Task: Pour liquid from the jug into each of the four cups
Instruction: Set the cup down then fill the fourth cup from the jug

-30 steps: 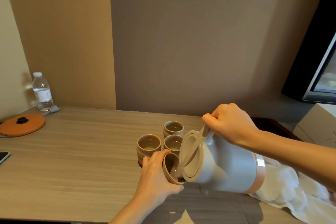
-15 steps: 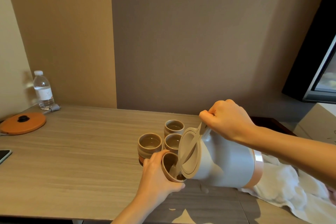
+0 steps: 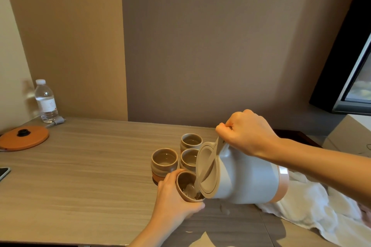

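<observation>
A grey jug [image 3: 249, 178] with a beige lid and a beige band near its base is tipped far over to the left. My right hand [image 3: 247, 132] grips its handle from above. Liquid runs from the spout into a brown cup [image 3: 186, 186], tilted toward the jug. My left hand [image 3: 172, 196] holds that cup just above the table. Three more brown cups stand upright behind it: one on the left [image 3: 164, 161], one in the middle [image 3: 188, 158], one at the back [image 3: 190, 141]. They seem to hold liquid.
The wooden table [image 3: 90, 176] meets the wall at the back. A water bottle [image 3: 46, 101] and an orange round lid [image 3: 24, 137] sit at the far left, a phone [image 3: 4, 172] at the left edge. A white towel [image 3: 313, 206] lies under the jug's base on the right.
The jug has tipped a little further and liquid now shows in the held cup. Both hands stay nearly where they were.
</observation>
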